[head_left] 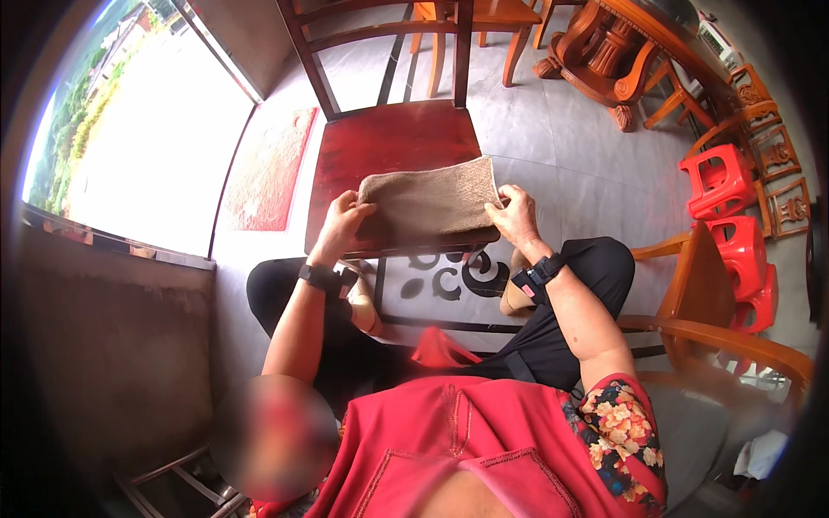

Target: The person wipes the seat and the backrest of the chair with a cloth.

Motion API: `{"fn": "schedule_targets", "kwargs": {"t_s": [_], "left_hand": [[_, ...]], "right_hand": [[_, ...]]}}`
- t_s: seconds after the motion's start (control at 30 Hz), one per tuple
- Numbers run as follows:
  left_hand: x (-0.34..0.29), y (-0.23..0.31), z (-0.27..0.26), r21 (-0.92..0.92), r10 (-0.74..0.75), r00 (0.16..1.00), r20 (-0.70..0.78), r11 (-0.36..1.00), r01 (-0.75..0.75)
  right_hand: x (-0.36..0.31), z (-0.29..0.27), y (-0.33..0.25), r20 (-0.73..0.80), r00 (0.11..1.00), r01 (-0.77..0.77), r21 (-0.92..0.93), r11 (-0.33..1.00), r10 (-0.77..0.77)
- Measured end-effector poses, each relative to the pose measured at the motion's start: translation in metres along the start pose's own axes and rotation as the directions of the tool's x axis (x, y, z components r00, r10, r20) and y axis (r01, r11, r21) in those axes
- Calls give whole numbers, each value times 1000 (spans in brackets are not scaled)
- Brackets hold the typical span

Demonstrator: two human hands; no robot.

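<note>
A tan, textured cloth [432,200], folded into a rectangle, is stretched between my two hands over the front of a dark red wooden chair seat [389,138]. My left hand [344,223] pinches its left edge between thumb and fingers. At the cloth's right edge, my right hand [515,216] grips the near corner in the same way. The cloth's far right corner stands a little higher than the rest. Whether its lower edge touches the seat, I cannot tell.
An open doorway [147,147] lies at the left, with a red mat [275,173] beside it. Red plastic stools [721,181] and carved wooden chairs [781,173] stand at the right. A carved wooden table [613,52] is at the far right. A wooden armchair [691,285] stands close by my right knee.
</note>
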State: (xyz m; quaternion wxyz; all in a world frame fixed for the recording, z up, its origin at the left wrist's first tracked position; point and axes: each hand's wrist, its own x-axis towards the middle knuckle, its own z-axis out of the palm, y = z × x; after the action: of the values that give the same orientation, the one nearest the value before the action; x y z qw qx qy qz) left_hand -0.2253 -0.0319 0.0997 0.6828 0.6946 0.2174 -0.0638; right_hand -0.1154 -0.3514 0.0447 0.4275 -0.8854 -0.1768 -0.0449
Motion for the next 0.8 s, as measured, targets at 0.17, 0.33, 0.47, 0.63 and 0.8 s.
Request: {"fn": "schedule_targets", "kwargs": {"t_s": [0.17, 0.33, 0.47, 0.63, 0.8], "left_hand": [[-19, 13, 50, -138, 393, 902, 179, 918, -372], [-51, 17, 121, 324, 654, 648, 390, 561, -762], [-61, 30, 110, 305, 523, 793, 311, 736, -605], [-46, -22, 122, 512, 669, 690, 277, 505, -695], [6, -46, 39, 306, 699, 703, -130, 703, -642]], "right_hand": [[-19, -12, -71, 535, 845, -487, 758, 433, 15], [-57, 4, -68, 683, 725, -660, 726, -192, 90], [-66, -7, -74, 650, 755, -631, 756, -171, 88], [-56, 2, -86, 748, 664, -733, 655, -181, 18], [-2, -4, -65, 405, 911, -235, 361, 903, 75]]}}
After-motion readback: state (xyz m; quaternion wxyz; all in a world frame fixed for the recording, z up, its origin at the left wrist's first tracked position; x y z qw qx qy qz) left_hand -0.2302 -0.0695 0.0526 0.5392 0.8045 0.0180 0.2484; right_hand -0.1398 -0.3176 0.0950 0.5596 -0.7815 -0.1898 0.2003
